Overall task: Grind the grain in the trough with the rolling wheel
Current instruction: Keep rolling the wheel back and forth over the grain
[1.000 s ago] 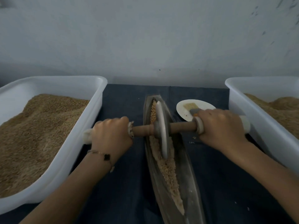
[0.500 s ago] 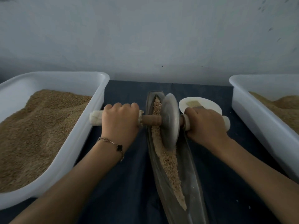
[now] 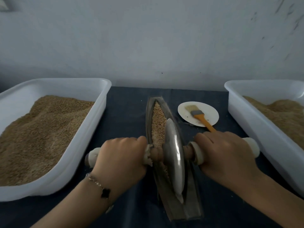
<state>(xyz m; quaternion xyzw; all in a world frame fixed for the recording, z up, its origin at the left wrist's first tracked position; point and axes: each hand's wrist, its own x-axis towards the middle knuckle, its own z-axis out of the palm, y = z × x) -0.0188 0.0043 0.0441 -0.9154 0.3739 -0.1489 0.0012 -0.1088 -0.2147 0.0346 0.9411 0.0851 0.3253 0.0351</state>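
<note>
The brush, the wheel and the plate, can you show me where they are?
brush (image 3: pixel 197 113), head view, on its metal band.
rolling wheel (image 3: pixel 174 155), head view, on its shiny disc face.
plate (image 3: pixel 210 111), head view, on a bare white part beside the brush.

Small hand-processing workshop or food/herb prep room, not a home kitchen. Bare grey-white wall (image 3: pixel 148 38), scuffed at the upper right, straight behind a worktop (image 3: pixel 128 112) covered in dark blue cloth. Metal boat-shaped trough (image 3: pixel 164 106) at centre holds grain (image 3: pixel 158 122) with a grinding wheel (image 3: pixel 174 155) standing in it. Left of the trough a big white plastic tub (image 3: pixel 92 122) heaped with grain; right of it a second tub (image 3: pixel 256 122) likewise filled. Just right of the trough, a white plate (image 3: pixel 209 112) with an orange-handled brush (image 3: pixel 198 115).
</note>
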